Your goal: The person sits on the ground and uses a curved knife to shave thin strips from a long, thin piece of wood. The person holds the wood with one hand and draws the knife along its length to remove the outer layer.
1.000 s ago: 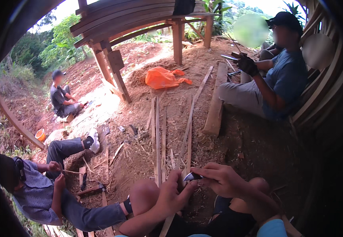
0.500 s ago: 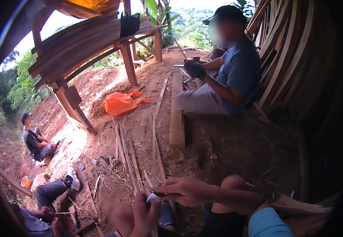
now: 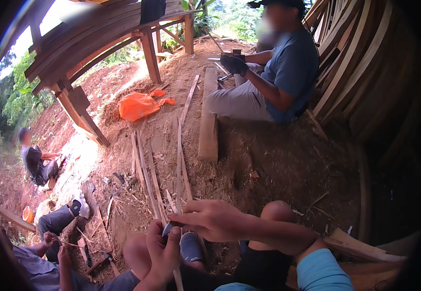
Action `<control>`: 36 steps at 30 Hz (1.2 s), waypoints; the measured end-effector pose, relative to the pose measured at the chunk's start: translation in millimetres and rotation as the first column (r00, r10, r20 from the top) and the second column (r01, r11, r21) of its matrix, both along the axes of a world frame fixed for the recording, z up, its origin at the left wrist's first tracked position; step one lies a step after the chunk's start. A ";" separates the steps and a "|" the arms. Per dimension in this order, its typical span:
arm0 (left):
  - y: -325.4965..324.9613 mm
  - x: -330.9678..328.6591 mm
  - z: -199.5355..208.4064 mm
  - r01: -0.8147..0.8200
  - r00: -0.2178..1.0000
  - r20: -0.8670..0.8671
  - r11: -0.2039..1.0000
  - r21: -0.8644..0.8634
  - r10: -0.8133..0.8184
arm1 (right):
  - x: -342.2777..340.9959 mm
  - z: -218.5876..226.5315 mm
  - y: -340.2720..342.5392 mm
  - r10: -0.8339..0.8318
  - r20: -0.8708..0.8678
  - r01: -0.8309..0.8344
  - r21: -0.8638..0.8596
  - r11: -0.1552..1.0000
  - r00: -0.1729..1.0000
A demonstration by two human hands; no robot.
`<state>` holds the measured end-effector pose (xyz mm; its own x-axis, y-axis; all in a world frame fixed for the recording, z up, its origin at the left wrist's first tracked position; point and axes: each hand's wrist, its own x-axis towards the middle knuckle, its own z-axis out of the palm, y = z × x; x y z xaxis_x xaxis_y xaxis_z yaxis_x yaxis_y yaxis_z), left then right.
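Low in front of me, my right hand is closed round a small knife, its pale blade pointing down and left; the handle is mostly hidden by my fingers. My left hand is closed on a thin wooden strip, which shows below the palm. The left thumb lies close beside the blade. Whether the strip runs on into the long pieces beyond my hands I cannot tell. My knees stand on either side of both hands.
Long wooden strips and shavings lie ahead, near an orange plastic bag. A thick beam lies beside a seated person wearing dark gloves. Another person sits close at lower left, near a hammer. Curved planks lean at right.
The view has shifted, so the surroundings sit higher and farther left. Both hands keep their hold on the knife and the strip, with the blade still beside the left thumb.
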<state>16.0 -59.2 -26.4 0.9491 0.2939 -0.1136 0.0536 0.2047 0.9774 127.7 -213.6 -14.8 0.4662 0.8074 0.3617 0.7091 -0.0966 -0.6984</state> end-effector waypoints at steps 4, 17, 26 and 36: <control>0.9 6.4 1.6 0.014 1.000 -0.027 0.999 0.030 -0.013 | -5.4 -9.6 7.3 -0.118 0.077 0.114 0.061 0.992 0.990; 10.1 0.2 -4.1 0.077 0.997 -0.025 0.997 -0.018 -0.077 | -13.5 -8.3 13.1 -0.118 0.011 0.117 0.081 0.990 0.993; 7.0 2.6 -15.9 0.042 0.999 0.029 0.992 0.117 -0.046 | -10.0 -3.9 11.4 -0.066 -0.096 0.072 0.062 0.995 0.993; 10.9 -2.8 -10.5 0.080 0.995 0.055 0.989 0.125 -0.087 | -16.3 -6.5 12.4 -0.135 0.132 0.124 0.087 0.988 0.982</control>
<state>13.2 -48.3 -37.0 0.9749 0.2213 -0.0236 0.0059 0.0803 0.9968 111.4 -201.1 -21.3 0.5069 0.7099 0.4890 0.7835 -0.1429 -0.6047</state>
